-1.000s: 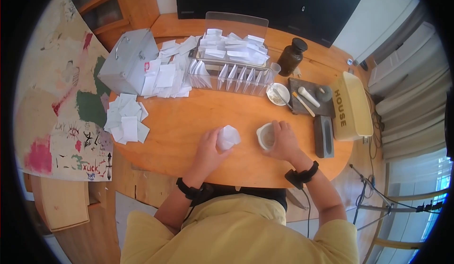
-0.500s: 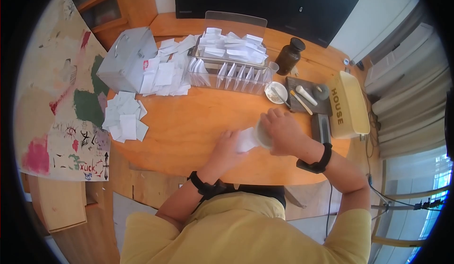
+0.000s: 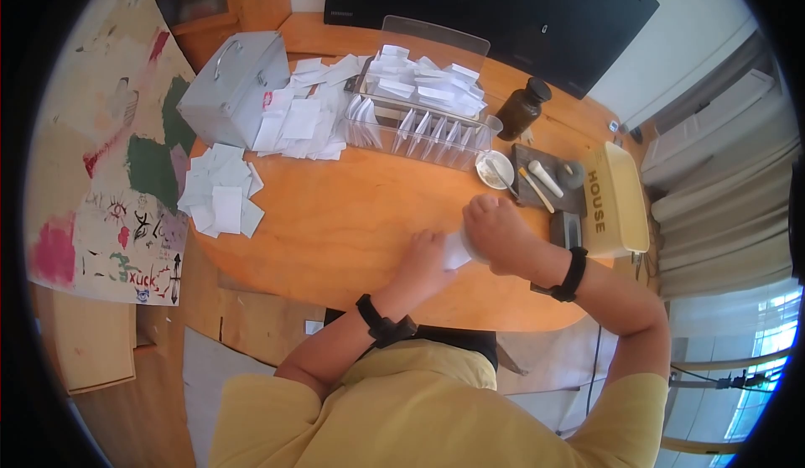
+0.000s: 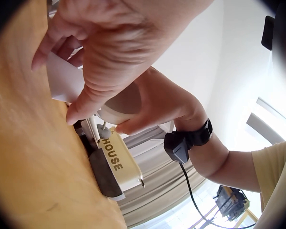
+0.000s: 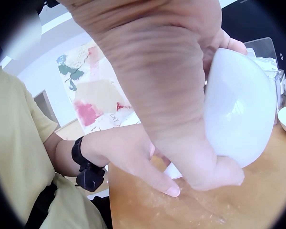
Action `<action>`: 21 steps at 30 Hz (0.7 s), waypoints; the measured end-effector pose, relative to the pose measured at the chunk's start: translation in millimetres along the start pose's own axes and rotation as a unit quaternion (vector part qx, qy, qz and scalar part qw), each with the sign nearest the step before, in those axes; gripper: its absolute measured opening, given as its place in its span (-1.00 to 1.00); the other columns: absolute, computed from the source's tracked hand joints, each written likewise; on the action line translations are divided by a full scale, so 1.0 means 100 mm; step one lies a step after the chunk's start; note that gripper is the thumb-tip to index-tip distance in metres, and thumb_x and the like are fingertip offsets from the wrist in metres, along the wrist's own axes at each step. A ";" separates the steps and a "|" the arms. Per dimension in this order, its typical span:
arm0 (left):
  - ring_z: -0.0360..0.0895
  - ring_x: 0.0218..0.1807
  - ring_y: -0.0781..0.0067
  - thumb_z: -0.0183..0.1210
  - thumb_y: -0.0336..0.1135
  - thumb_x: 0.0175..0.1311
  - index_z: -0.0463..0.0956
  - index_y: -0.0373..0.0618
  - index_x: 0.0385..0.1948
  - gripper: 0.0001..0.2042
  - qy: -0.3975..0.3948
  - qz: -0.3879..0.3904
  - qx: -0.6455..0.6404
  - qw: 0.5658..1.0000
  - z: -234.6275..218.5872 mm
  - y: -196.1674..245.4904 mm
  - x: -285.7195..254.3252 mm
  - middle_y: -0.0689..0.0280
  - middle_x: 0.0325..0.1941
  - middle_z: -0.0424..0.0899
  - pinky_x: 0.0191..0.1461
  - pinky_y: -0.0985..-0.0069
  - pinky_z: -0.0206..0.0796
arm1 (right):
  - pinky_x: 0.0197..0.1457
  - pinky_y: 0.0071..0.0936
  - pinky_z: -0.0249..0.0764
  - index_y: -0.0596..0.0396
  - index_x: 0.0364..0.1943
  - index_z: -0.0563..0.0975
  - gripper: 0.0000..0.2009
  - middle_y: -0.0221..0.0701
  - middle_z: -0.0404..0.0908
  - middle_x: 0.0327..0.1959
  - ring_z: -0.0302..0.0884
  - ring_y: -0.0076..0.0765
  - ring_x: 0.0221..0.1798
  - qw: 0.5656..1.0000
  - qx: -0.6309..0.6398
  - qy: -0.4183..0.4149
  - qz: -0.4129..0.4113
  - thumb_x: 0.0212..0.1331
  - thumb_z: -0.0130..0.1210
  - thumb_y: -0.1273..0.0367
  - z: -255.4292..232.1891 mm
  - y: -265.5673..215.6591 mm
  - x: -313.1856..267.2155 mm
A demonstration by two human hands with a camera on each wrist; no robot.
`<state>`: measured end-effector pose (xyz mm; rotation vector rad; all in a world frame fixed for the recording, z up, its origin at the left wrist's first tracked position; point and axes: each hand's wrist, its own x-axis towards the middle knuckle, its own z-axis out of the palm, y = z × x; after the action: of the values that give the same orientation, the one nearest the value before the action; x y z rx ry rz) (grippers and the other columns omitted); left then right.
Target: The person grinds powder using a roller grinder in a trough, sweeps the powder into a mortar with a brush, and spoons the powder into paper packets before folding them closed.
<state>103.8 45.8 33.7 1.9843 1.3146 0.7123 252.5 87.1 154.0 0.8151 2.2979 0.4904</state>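
My left hand (image 3: 426,265) holds a folded white paper pouch (image 4: 64,78) just above the front of the table, thumb on one side and fingers on the other. Close at its right, my right hand (image 3: 501,235) grips a white porcelain mortar (image 5: 240,109) from above, fingers and thumb around its outer wall. The mortar is tipped on its side, its mouth turned left toward the pouch. In the left wrist view its grey inside (image 4: 127,100) shows behind the left hand. The head view has most of the mortar hidden under the right hand.
A white dish (image 3: 495,169), pestle (image 3: 547,179), brush (image 3: 537,187) and dark slab sit at the right, near a brown jar (image 3: 521,111), a grey block (image 3: 566,229) and a cream HOUSE box (image 3: 616,208). Behind stands a clear rack of paper packets (image 3: 419,143); paper piles (image 3: 222,191) lie left.
My right hand has raised the mortar and tipped it leftward. My left hand has brought the paper pouch right, up to the mortar's mouth. The head view has shifted slightly.
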 end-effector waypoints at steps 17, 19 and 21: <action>0.38 0.01 -0.06 0.33 -0.34 -0.10 0.38 -0.27 -0.19 -0.58 0.018 0.008 -0.010 1.000 0.05 0.07 0.07 0.01 -0.14 0.47 0.00 0.14 0.38 | -0.14 -0.41 0.29 0.13 -0.16 0.54 -0.55 -0.35 0.45 -0.16 0.33 -0.24 0.00 0.996 -0.086 -0.010 -0.037 -0.22 0.28 0.22 -0.07 0.09 0.00; 0.38 0.01 -0.05 0.32 -0.35 -0.10 0.38 -0.26 -0.20 -0.59 0.019 0.008 -0.012 1.000 0.05 0.09 0.08 0.02 -0.15 0.47 0.00 0.15 0.38 | -0.09 -0.41 0.32 0.12 -0.20 0.53 -0.52 -0.37 0.45 -0.19 0.33 -0.24 0.00 0.994 -0.105 0.019 -0.026 -0.32 0.32 0.22 -0.02 0.07 -0.01; 0.38 0.01 -0.05 0.34 -0.33 -0.11 0.38 -0.27 -0.18 -0.57 0.018 0.004 -0.016 1.000 0.06 0.10 0.09 0.01 -0.14 0.47 0.02 0.15 0.37 | -0.09 -0.41 0.32 0.11 -0.20 0.53 -0.53 -0.38 0.45 -0.19 0.33 -0.25 0.00 0.994 -0.104 0.024 -0.020 -0.31 0.31 0.22 0.02 0.06 0.01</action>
<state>116.8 50.3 38.4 1.9606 1.3091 0.7710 256.4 92.5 155.5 0.6609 2.2567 0.7241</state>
